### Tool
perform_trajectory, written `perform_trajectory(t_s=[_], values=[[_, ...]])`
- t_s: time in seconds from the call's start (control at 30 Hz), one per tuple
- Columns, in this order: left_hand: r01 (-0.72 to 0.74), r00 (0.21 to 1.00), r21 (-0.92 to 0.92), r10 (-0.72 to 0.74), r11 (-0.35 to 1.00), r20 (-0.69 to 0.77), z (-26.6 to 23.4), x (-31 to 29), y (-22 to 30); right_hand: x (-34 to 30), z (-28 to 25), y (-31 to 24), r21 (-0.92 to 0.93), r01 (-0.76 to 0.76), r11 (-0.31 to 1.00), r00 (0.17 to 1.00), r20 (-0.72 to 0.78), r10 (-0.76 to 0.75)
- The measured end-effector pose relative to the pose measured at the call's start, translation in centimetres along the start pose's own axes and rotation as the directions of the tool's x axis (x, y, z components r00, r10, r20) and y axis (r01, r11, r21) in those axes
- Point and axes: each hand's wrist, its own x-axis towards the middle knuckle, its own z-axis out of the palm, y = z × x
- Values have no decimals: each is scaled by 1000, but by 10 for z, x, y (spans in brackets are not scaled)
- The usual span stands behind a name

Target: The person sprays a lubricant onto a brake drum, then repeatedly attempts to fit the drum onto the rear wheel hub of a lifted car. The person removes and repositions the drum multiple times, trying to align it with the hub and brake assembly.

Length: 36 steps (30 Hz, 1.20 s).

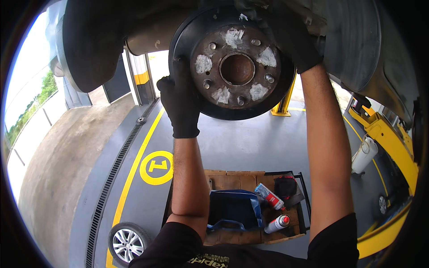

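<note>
A dark brake disc (210,101) is mounted under the wheel arch, with a rusty hub face (222,47) at its centre. Several wheel studs and white paste-like patches ring the round centre hole. My left hand (181,100), in a black glove, grips the disc's lower left edge, thumb lying on the front face. At the disc's upper right is my right hand (292,38), also gloved in black. Its fingers reach up toward the parts behind the disc and merge with the dark background, so their grip is hidden.
Below me stands a cart lined with cardboard (232,179), holding a blue container (234,210), a red-and-white tube (269,196), a spray can (277,224) and a dark cloth (285,186). A wheel (128,243) lies at lower left. Yellow lift arms (384,138) rise at right.
</note>
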Motion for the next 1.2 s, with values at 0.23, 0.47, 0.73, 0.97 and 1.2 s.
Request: perform_trajectory(t_s=[0.23, 0.47, 0.73, 0.97, 1.2], values=[[-130, 987, 116, 118, 985, 107, -12, 22, 20, -11, 11, 42, 265, 150, 952, 985, -126, -120], [-492, 821, 216, 367, 844, 438, 14, 65, 92, -120, 55, 44, 246, 150, 957, 856, -517, -1], [-592, 719, 111, 462, 798, 519, 23, 78, 97, -133, 102, 79, 430, -192, 882, 809, -440, 391], [-774, 611, 230, 601, 590, 515, -3, 86, 48, -109, 62, 53, 192, 200, 961, 791, -610, -42], [41, 987, -52, -32, 998, 159, -19, -20, 1, -12, -1, 25, 129, 92, 987, 991, -105, -79]])
